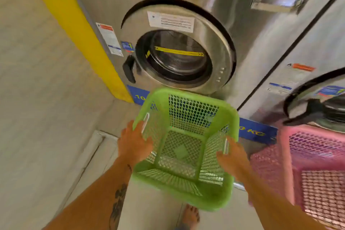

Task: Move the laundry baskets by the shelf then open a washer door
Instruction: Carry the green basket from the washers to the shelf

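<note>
Nearest me, a bare foot (190,215) stands on the pale tiled floor (149,211), and two bare forearms reach forward, the left one tattooed. My left hand (133,141) lies flat, fingers spread, against the left outer wall of the green basket (184,147); my right hand (230,157) is at the basket's right rim, fingers over the edge, though motion blur stops me telling how firmly either one grips. The basket is soft-looking moulded plastic, square with rounded corners, its walls and bottom an open lattice, and nothing lies in it. It sits tilted directly before the washer, between my hands. Just to its right is a pink basket (313,170) of the same latticed plastic, partly cut off by the frame edge. Beyond them the washer door (177,48) is round, brushed steel with a dark glass porthole, a black handle (128,69) on its left side and a white label on top; it looks closed. A second steel washer (308,61) stands to the right, a yellow panel (74,24) to the left.
</note>
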